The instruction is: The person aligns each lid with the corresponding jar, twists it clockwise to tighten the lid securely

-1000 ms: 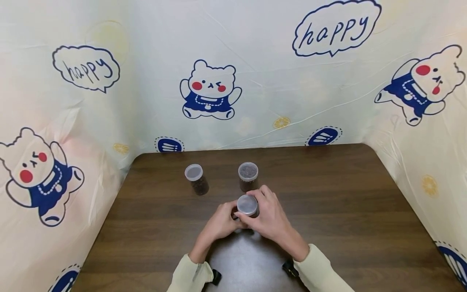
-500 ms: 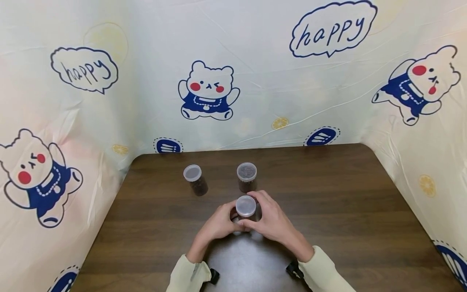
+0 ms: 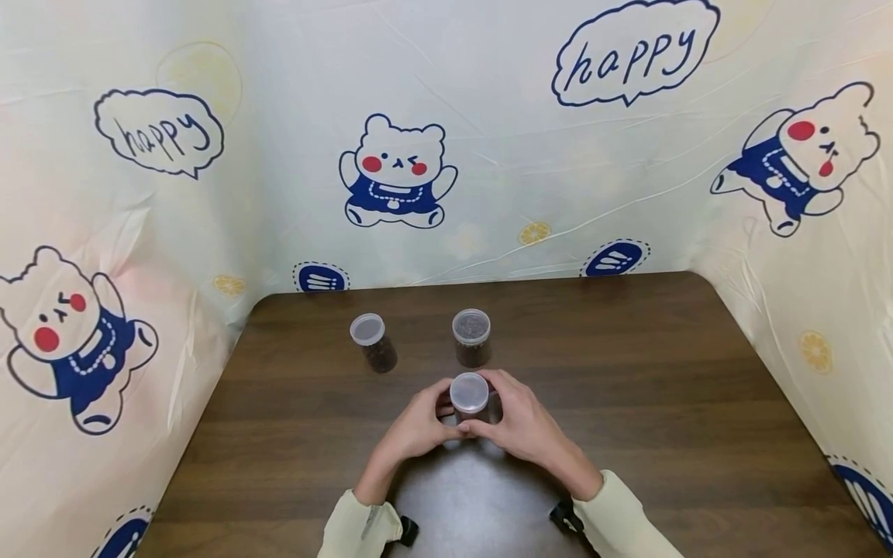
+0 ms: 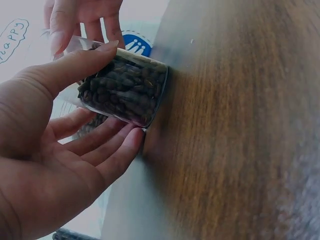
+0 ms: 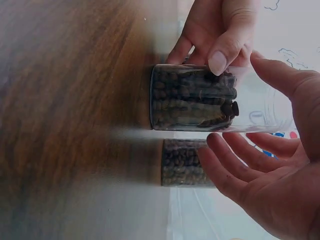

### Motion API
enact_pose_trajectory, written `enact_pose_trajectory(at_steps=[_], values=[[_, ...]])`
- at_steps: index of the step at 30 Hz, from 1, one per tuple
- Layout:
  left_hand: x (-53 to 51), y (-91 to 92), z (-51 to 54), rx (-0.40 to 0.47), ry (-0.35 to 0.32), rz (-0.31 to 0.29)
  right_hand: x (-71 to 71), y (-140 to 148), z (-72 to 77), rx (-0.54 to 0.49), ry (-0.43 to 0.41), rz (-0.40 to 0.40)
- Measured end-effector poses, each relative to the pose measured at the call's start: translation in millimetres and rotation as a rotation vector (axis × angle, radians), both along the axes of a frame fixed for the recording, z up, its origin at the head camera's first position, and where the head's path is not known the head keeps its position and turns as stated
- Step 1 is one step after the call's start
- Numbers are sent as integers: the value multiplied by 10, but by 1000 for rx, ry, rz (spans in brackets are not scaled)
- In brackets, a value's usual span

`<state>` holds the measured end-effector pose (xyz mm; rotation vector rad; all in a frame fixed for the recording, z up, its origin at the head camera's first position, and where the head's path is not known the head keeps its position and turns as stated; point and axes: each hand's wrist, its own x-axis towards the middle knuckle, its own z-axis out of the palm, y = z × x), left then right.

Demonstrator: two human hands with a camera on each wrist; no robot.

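Observation:
A clear jar of dark brown beans (image 3: 470,394) with a translucent lid stands upright on the table between both hands. My left hand (image 4: 55,135) holds its lower part, thumb on the near side and fingers round the far side; the beans show through the wall in the left wrist view. My right hand (image 5: 280,140) cups the upper part, thumb on one side and fingers on the other. How firmly it presses I cannot tell. A second lidded jar (image 3: 472,338) stands just behind, and a third jar (image 3: 374,342) is to the left.
The brown wooden table (image 3: 628,387) has rounded far corners. A pale curtain (image 3: 488,155) printed with bears and "happy" bubbles surrounds its back and sides.
The held jar has shifted slightly left in the head view. The right thumb and fingers have moved from around the lid to lower on the jar's side. The other jars stay put.

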<state>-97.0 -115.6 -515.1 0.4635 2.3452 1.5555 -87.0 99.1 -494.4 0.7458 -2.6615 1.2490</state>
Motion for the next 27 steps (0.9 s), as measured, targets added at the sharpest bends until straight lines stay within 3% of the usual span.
enact_pose_trajectory(at_steps=[12,17,23,27], values=[[1,18,31,22,45,-18,7,44,38,-51,31,-11],[-57,87,106,5,93,-16,-29,106,77,-84,90,-19],[-152,231,211,-86,192,-2,-101,230,136,-98,82,-52],[-187,318,237,-88,200,-3,-132,305,164,-96,91,-70]])
